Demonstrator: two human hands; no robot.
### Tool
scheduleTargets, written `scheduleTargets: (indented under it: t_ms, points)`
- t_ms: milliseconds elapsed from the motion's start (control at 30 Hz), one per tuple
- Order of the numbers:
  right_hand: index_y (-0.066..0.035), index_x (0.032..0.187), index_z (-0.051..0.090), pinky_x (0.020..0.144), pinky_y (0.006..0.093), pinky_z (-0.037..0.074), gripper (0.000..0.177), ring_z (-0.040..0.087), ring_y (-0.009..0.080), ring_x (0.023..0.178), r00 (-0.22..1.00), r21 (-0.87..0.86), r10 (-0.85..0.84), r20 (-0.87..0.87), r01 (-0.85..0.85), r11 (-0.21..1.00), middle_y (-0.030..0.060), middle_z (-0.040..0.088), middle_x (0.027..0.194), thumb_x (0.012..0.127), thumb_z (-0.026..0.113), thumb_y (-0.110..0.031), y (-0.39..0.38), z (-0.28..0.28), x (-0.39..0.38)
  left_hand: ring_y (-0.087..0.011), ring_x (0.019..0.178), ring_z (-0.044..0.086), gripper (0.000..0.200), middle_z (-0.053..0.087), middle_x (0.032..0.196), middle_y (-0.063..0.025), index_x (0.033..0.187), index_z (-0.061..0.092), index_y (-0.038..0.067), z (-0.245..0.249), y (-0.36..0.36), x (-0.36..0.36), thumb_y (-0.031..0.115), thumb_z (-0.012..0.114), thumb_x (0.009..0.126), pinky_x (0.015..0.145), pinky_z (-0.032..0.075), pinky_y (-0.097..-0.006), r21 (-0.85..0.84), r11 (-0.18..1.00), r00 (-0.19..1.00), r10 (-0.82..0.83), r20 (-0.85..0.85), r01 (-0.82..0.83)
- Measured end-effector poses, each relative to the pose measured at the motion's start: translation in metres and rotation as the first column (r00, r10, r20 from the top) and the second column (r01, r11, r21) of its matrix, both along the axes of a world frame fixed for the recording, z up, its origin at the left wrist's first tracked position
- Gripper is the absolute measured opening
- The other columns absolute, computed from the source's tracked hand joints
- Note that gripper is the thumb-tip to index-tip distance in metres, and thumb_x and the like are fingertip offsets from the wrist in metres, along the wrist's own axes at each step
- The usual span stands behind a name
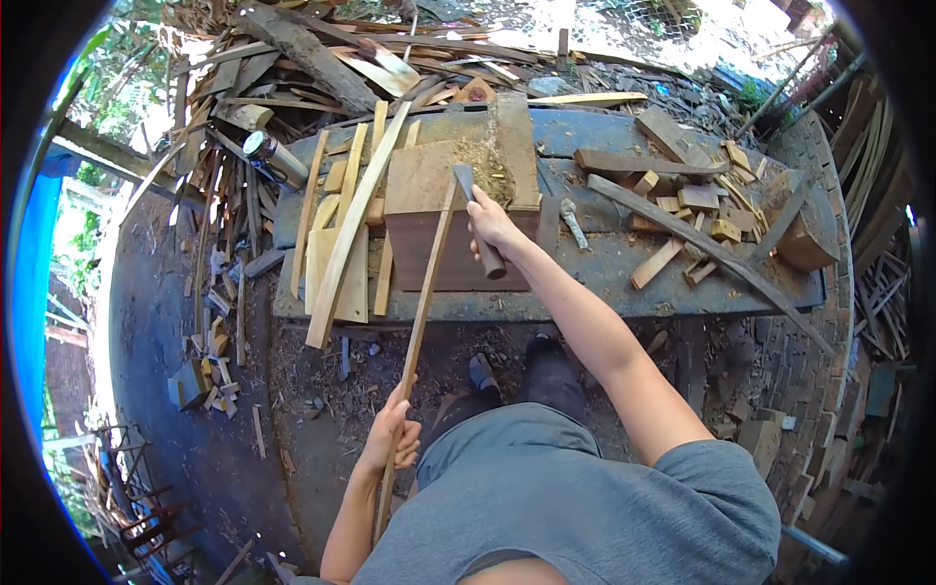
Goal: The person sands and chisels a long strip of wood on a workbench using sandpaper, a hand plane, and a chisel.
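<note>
A long, thin wood strip (429, 292) slants up from beside my body, and my left hand (392, 433) is closed around its lower part. Its upper end lies over a large wooden block (409, 185), right beside a grey blade. My right hand (487, 222) grips this wooden-handled blade (463, 176), the brown handle end pointing down toward me. Wood chips (480, 156) and sawdust cover the block's top behind the blade.
The block stands on a blue-grey workbench (585, 302). Several long strips (356, 229) lie to its left, near a can (273, 158). Offcuts (697, 198) and a dark beam (702, 244) lie on the right. Scrap wood (302, 49) is heaped behind.
</note>
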State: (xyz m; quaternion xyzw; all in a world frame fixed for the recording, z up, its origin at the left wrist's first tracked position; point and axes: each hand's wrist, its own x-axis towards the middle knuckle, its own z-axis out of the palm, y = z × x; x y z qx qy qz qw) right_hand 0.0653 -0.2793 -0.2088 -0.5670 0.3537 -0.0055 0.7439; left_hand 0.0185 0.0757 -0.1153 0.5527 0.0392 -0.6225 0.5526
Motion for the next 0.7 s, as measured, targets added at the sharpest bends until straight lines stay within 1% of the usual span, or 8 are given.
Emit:
scheduleTargets:
  t_ms: [133, 200, 233, 267, 333, 400, 467, 700]
  points:
    - [-0.019, 0.152, 0.019, 0.039, 0.0359, 0.048, 0.055, 0.052, 0.0187, 0.049, 0.998, -0.034, -0.068, -0.007, 0.068, 0.997, 0.0076, 0.049, 0.081, 0.100, 0.037, -0.024, -0.001, 0.004, 0.002, -0.0070, 0.036, 0.027, 0.057, 0.027, 0.052, 0.0025, 0.154, 0.019, 0.028, -0.008, -0.002, 0.003, 0.035, 0.041, 0.102, 0.032, 0.030, -0.0219, 0.028, 0.998, 0.992, -0.062, 0.106, 0.060]
    - [-0.011, 0.134, 0.036, 0.039, 0.0368, 0.048, 0.037, 0.053, 0.0205, 0.049, 0.993, 0.003, -0.101, 0.063, 0.101, 0.995, 0.0101, 0.051, 0.081, 0.099, 0.036, -0.023, -0.003, 0.002, 0.012, -0.0073, 0.036, 0.027, 0.056, 0.027, 0.051, 0.0020, 0.154, 0.019, 0.028, -0.013, 0.000, 0.003, 0.035, 0.040, 0.102, 0.031, 0.031, -0.0219, -0.065, 0.997, 0.999, 0.032, -0.042, -0.034]
    - [-0.008, 0.112, 0.038, 0.038, 0.0377, 0.047, 0.019, 0.053, 0.0227, 0.049, 0.978, 0.007, -0.177, 0.108, 0.177, 0.984, 0.0140, 0.053, 0.080, 0.099, 0.034, -0.022, -0.017, -0.021, 0.033, -0.0075, 0.035, 0.027, 0.055, 0.027, 0.051, 0.0018, 0.153, 0.019, 0.029, -0.015, -0.003, 0.003, 0.035, 0.040, 0.103, 0.031, 0.031, -0.0220, -0.045, 0.999, 0.998, 0.003, 0.060, -0.001]
    - [-0.011, 0.109, 0.037, 0.039, 0.0379, 0.046, 0.014, 0.054, 0.0241, 0.051, 0.945, -0.058, -0.326, 0.028, 0.327, 0.943, 0.0165, 0.054, 0.078, 0.100, 0.033, -0.021, -0.044, -0.064, 0.069, -0.0074, 0.035, 0.027, 0.054, 0.027, 0.052, 0.0018, 0.153, 0.020, 0.029, -0.017, -0.005, 0.002, 0.034, 0.039, 0.103, 0.031, 0.031, -0.0219, -0.008, 0.999, 0.991, -0.039, 0.131, 0.041]
    - [-0.013, 0.110, 0.038, 0.040, 0.0371, 0.046, 0.013, 0.053, 0.0229, 0.051, 0.855, 0.042, -0.515, -0.058, 0.518, 0.854, 0.0142, 0.052, 0.077, 0.100, 0.036, -0.022, -0.045, -0.003, 0.049, -0.0073, 0.034, 0.027, 0.053, 0.027, 0.053, 0.0019, 0.153, 0.021, 0.030, -0.026, 0.003, 0.002, 0.037, 0.039, 0.104, 0.031, 0.031, -0.0220, -0.071, 0.997, 0.997, -0.029, 0.065, 0.034]
    - [-0.014, 0.109, 0.040, 0.042, 0.0357, 0.046, 0.014, 0.051, 0.0211, 0.051, 0.898, 0.077, -0.422, 0.125, 0.415, 0.907, 0.0113, 0.050, 0.076, 0.101, 0.040, -0.026, -0.066, -0.013, 0.020, -0.0072, 0.034, 0.027, 0.053, 0.028, 0.053, 0.0021, 0.153, 0.021, 0.030, -0.038, 0.015, 0.001, 0.039, 0.038, 0.104, 0.031, 0.031, -0.0219, -0.153, 0.988, 0.999, 0.009, -0.036, -0.014]
    - [-0.015, 0.111, 0.040, 0.042, 0.0347, 0.046, 0.019, 0.049, 0.0192, 0.051, 0.905, 0.174, -0.400, 0.147, 0.375, 0.911, 0.0085, 0.049, 0.076, 0.101, 0.045, -0.030, -0.073, -0.004, -0.023, -0.0071, 0.034, 0.027, 0.052, 0.028, 0.053, 0.0022, 0.153, 0.021, 0.031, -0.050, 0.015, -0.002, 0.042, 0.037, 0.104, 0.031, 0.032, -0.0218, -0.243, 0.965, 0.986, 0.065, -0.151, -0.101]
    - [-0.009, 0.086, 0.048, 0.042, 0.0322, 0.047, 0.030, 0.052, 0.0192, 0.049, 0.735, 0.273, -0.643, -0.217, 0.678, 0.682, 0.0049, 0.051, 0.063, 0.090, 0.061, -0.035, -0.086, -0.121, -0.149, -0.0060, 0.036, 0.030, 0.051, 0.031, 0.054, 0.0023, 0.151, 0.028, 0.028, -0.068, -0.006, 0.008, 0.050, 0.027, 0.104, 0.033, 0.032, -0.0211, -0.353, 0.912, 0.942, 0.093, -0.321, -0.211]
